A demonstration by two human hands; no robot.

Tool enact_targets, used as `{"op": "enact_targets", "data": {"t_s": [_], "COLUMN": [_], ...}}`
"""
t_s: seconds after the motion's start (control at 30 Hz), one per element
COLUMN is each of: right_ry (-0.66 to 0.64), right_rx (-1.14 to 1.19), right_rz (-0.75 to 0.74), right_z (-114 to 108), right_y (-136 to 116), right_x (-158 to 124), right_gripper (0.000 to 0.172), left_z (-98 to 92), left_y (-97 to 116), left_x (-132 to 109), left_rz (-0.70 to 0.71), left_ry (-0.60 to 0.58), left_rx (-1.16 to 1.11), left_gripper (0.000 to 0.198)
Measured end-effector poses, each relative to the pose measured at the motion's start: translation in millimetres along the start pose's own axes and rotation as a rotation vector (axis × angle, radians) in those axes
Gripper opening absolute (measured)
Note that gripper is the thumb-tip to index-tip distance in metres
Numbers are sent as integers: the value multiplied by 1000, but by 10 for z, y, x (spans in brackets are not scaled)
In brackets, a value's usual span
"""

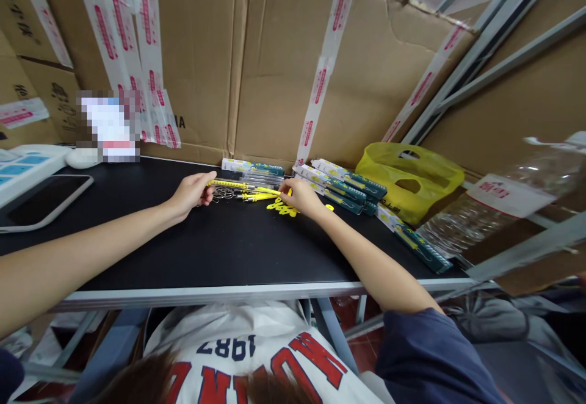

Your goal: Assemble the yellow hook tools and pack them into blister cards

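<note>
- Far left on the black table (137, 257) I see a flat tablet (43, 199) and the corner of a white keypad device (22, 169); both sit well apart from my hands and play no part in what I am handling.
- My left hand (192, 191) is curled, thumb and fingers pinching the left end of a yellow pen (238, 185), which lies nearly level just above the tabletop. A small bunch of metal chain rings (225, 193) rests just beside that hand, under the pen.
- The yellow pen spans the gap between my two hands, so it sits squarely between them, close to the cardboard wall (274, 68) at the back of the table.
- My right hand (300, 196) is closed at the fingertips on the pen's right end; I cannot tell exactly how tight the pinch is. Under that hand lies a yellow cut-out charm (284, 209), touching or nearly touching the fingers.
- To do this well, I judge that I should keep both pinches near the ends, hold the pen level, and work low over the table so small parts do not roll off.
- Further right, a stack of boxed pen packs (348, 185) fans out near my right wrist, and a yellow plastic bag (412, 178) sits beyond them, with a clear plastic bottle (508, 202) lying at the far right edge.
</note>
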State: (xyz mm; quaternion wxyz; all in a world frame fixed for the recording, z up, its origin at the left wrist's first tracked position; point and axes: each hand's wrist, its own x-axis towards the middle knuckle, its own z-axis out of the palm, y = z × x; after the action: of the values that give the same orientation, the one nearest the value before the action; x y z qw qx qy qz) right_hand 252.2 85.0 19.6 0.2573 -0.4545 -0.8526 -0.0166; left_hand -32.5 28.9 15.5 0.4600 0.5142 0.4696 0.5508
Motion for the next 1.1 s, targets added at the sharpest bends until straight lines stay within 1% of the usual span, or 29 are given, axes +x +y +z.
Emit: {"op": "enact_targets", "data": {"t_s": [0.1, 0.2, 0.23, 0.3, 0.43, 0.63, 0.83, 1.1], "right_ry": [33, -11, -25, -36, -37, 9, -9, -1], "right_rx": [418, 811, 894, 979, 1017, 1031, 1029, 1027], "right_rz": [23, 45, 51, 55, 52, 70, 60, 45], "right_z": [-75, -129, -137, -142, -136, -154, -151, -134], "right_y": [19, -11, -31, -78, -138, -146, -169, -194], "right_x": [-23, -55, -64, -78, -86, -88, -94, -106], "right_gripper": [12, 26, 30, 35, 37, 36, 37, 40], "left_z": [-14, -27, -31, -35, -37, -34, -28, -18], "left_y": [-14, -34, -39, -43, -39, -38, -41, -33], "left_x": [16, 41, 47, 56, 55, 41, 37, 21], "left_rz": [10, -3, -8, -15, -15, -18, -21, -27], "left_ry": [0, -4, -5, -5, -6, -6, -13, -37], "left_rx": [-8, -37, -48, -63, -67, -57, -43, -44], "left_gripper": [30, 30, 31, 31, 30, 30, 30, 31]}}
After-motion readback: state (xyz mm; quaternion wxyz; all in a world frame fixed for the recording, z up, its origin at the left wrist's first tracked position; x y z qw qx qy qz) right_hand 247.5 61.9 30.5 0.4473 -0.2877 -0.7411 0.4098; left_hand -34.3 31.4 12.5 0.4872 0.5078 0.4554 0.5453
